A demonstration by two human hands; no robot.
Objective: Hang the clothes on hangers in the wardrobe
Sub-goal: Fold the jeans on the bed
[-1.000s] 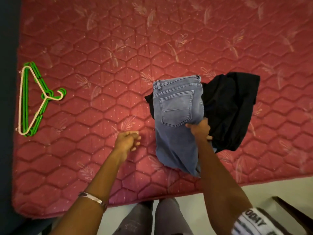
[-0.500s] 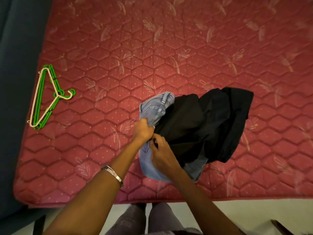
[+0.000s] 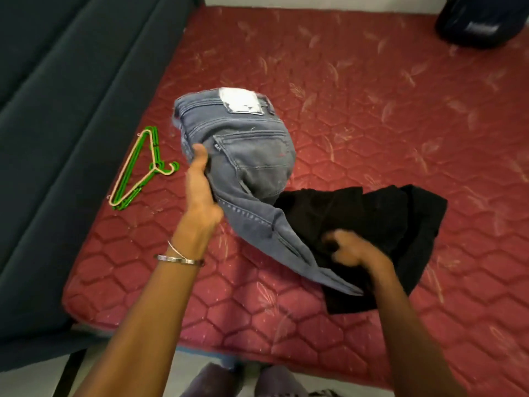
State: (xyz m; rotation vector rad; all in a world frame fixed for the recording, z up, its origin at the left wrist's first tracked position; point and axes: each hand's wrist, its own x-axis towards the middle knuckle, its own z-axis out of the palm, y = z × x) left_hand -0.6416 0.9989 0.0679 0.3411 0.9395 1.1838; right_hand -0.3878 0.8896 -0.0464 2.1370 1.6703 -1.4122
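Grey-blue jeans (image 3: 246, 156) are lifted off the red mattress (image 3: 372, 96), waistband and white label up. My left hand (image 3: 201, 186) grips them at the left side by the back pocket, thumb on top. One leg trails down to the right over a black garment (image 3: 380, 222) lying on the mattress. My right hand (image 3: 350, 249), blurred, rests with curled fingers on that black garment beside the jeans leg; whether it pinches the cloth is unclear. Green and cream hangers (image 3: 137, 170) lie stacked on the mattress to the left of my left hand.
A dark blue sofa or padded bench (image 3: 57, 124) runs along the mattress's left edge. A dark bag (image 3: 483, 21) sits at the far right corner. My legs (image 3: 237, 379) stand at the mattress's near edge. No wardrobe is in view.
My left hand has raised the jeans up and to the left, off the black garment. My right hand has let go of the jeans and now lies on the black garment. The camera tilted up.
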